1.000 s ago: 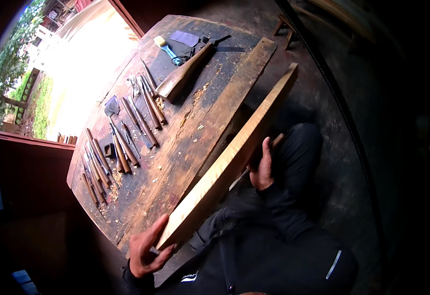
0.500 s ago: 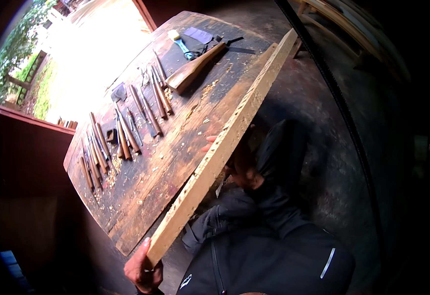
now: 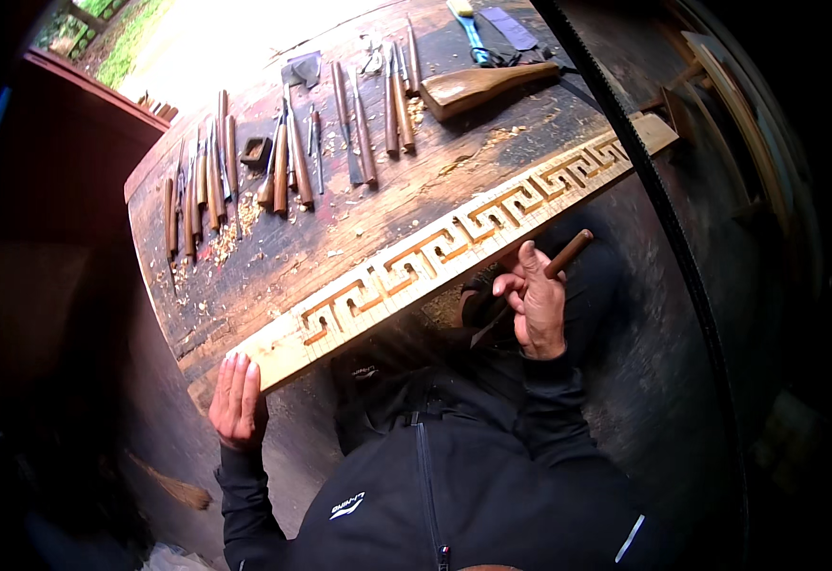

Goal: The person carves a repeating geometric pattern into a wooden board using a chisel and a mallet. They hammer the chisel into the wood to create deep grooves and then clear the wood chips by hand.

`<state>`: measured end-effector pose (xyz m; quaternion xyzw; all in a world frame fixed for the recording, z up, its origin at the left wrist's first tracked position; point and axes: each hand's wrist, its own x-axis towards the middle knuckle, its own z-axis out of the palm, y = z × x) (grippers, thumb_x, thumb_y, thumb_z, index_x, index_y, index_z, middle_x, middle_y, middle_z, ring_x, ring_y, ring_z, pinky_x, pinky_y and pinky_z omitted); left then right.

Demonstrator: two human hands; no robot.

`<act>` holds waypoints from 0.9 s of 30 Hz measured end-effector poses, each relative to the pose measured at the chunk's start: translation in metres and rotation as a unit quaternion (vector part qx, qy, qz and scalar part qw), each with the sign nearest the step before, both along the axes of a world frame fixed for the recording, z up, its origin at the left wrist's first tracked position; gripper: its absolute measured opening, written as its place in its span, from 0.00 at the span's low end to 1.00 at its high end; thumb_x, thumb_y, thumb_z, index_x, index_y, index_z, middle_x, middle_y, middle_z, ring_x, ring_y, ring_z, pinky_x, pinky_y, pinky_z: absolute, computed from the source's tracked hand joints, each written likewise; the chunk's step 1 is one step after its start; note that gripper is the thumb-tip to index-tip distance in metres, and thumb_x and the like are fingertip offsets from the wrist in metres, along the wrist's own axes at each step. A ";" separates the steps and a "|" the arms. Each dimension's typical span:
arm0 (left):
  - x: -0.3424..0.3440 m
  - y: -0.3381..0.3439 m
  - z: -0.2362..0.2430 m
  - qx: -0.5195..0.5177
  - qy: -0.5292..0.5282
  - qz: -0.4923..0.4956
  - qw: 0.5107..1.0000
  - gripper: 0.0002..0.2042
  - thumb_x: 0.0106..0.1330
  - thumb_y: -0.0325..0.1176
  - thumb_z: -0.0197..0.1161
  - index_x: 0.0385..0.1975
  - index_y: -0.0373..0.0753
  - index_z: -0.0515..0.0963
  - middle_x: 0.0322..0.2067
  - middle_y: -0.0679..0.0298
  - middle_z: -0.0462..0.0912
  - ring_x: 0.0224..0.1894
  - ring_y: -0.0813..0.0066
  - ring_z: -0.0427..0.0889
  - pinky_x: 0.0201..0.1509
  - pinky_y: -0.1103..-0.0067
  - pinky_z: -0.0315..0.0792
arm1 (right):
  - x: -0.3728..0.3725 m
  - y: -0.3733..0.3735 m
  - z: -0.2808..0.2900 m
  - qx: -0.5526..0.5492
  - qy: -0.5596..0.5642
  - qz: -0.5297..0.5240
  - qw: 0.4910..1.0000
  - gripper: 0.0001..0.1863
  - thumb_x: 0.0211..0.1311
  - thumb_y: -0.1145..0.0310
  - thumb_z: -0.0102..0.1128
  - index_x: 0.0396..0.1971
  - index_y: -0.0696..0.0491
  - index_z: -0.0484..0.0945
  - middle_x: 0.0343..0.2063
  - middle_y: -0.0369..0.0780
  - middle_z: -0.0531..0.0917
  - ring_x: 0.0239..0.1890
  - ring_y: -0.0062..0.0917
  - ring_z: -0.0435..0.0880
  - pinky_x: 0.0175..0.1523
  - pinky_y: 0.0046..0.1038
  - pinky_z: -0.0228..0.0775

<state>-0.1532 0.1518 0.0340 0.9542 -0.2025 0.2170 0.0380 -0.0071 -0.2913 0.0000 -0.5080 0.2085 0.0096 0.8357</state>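
Note:
A long pale wooden board lies slantwise along the near edge of the workbench, its carved face up. That face bears a row of angular, hook-shaped recesses with pencil lines around them. My left hand grips the board's left end, fingers straight and close together over it, thumb out of sight. Just below the board's near edge is my right hand, apart from the wood. It holds a chisel with a round brown handle sticking out past the thumb; the thin blade points down-left, partly lost against dark clothing.
On the worn workbench stand rows of wooden-handled chisels, a small dark box, a wooden mallet, and a blue-handled brush. Wood chips are scattered around. A black strap crosses the right side. A broom lies at lower left.
The board has turned from its narrow edge to show its carved face and has come down onto the bench. My right hand has come out from behind it, chisel in view.

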 end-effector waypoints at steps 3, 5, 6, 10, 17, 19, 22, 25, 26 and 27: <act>-0.006 0.022 -0.017 0.004 -0.005 0.028 1.000 0.18 0.70 0.13 0.64 0.57 0.30 0.87 0.59 0.47 0.90 0.65 0.45 0.89 0.73 0.56 0.82 | 0.005 0.013 0.003 -0.074 0.048 0.045 0.995 0.23 0.83 0.54 0.68 0.28 0.52 0.75 0.20 0.31 0.74 0.19 0.20 0.84 0.19 0.17 0.52; -0.013 0.038 -0.022 0.017 0.011 0.044 0.999 0.18 0.70 0.14 0.64 0.58 0.31 0.87 0.59 0.47 0.90 0.65 0.45 0.89 0.73 0.57 0.82 | 0.008 0.023 -0.002 -0.078 0.046 0.074 0.993 0.23 0.83 0.55 0.68 0.27 0.55 0.79 0.21 0.36 0.81 0.16 0.18 0.80 0.19 0.18 0.53; -0.013 0.044 -0.019 0.028 0.029 0.052 0.998 0.18 0.69 0.16 0.65 0.58 0.31 0.87 0.59 0.46 0.90 0.65 0.45 0.89 0.72 0.56 0.82 | 0.008 0.030 -0.006 -0.082 0.045 0.088 0.992 0.23 0.83 0.56 0.68 0.28 0.55 0.79 0.22 0.38 0.83 0.16 0.18 0.80 0.19 0.18 0.53; -0.018 0.042 0.005 0.013 0.089 0.059 0.994 0.22 0.68 0.33 0.77 0.59 0.31 0.87 0.59 0.46 0.90 0.64 0.44 0.89 0.70 0.57 0.82 | 0.004 0.041 -0.018 -0.075 0.080 0.108 0.988 0.21 0.84 0.59 0.66 0.29 0.56 0.79 0.27 0.44 0.88 0.15 0.18 0.79 0.19 0.18 0.56; 0.017 -0.020 -0.017 -0.029 0.060 0.119 0.991 0.28 0.72 0.51 0.77 0.60 0.32 0.86 0.60 0.49 0.90 0.67 0.45 0.87 0.75 0.53 0.77 | -0.014 0.048 -0.011 -0.098 -0.015 0.150 0.984 0.28 0.92 0.55 0.50 0.25 0.54 0.73 0.18 0.42 0.77 0.11 0.19 0.67 0.16 0.21 0.58; 0.034 -0.042 -0.022 -0.053 0.066 0.119 0.989 0.30 0.73 0.54 0.74 0.62 0.33 0.85 0.61 0.49 0.90 0.68 0.45 0.86 0.77 0.52 0.75 | -0.010 0.043 -0.001 -0.010 -0.012 0.130 0.991 0.30 0.93 0.50 0.45 0.26 0.53 0.71 0.17 0.42 0.75 0.11 0.20 0.64 0.16 0.21 0.56; 0.050 -0.064 -0.026 -0.084 0.074 0.125 0.986 0.31 0.73 0.56 0.74 0.62 0.34 0.86 0.61 0.52 0.90 0.69 0.49 0.85 0.78 0.51 0.73 | 0.005 0.026 0.010 -0.019 -0.071 0.125 0.989 0.28 0.92 0.47 0.43 0.32 0.53 0.71 0.20 0.43 0.77 0.13 0.18 0.69 0.15 0.18 0.61; 0.060 -0.073 -0.035 -0.112 0.073 0.119 0.984 0.31 0.74 0.56 0.72 0.63 0.34 0.85 0.62 0.51 0.89 0.69 0.48 0.85 0.77 0.51 0.74 | 0.019 0.015 0.035 0.008 -0.120 0.188 0.975 0.33 0.91 0.39 0.37 0.31 0.53 0.70 0.20 0.45 0.78 0.14 0.19 0.72 0.15 0.16 0.63; 0.062 -0.075 -0.035 -0.123 0.066 0.114 0.984 0.28 0.76 0.53 0.71 0.63 0.35 0.85 0.62 0.51 0.89 0.67 0.49 0.87 0.75 0.52 0.76 | 0.021 0.014 0.041 0.045 -0.135 0.195 0.970 0.34 0.91 0.39 0.36 0.31 0.54 0.71 0.20 0.46 0.78 0.13 0.20 0.73 0.15 0.17 0.65; 0.061 -0.076 -0.034 -0.135 0.062 0.112 0.983 0.26 0.77 0.52 0.71 0.62 0.35 0.85 0.61 0.51 0.89 0.66 0.49 0.87 0.74 0.52 0.77 | 0.023 0.016 0.046 0.069 -0.156 0.196 0.966 0.36 0.90 0.37 0.35 0.31 0.54 0.72 0.18 0.45 0.78 0.12 0.20 0.71 0.15 0.17 0.65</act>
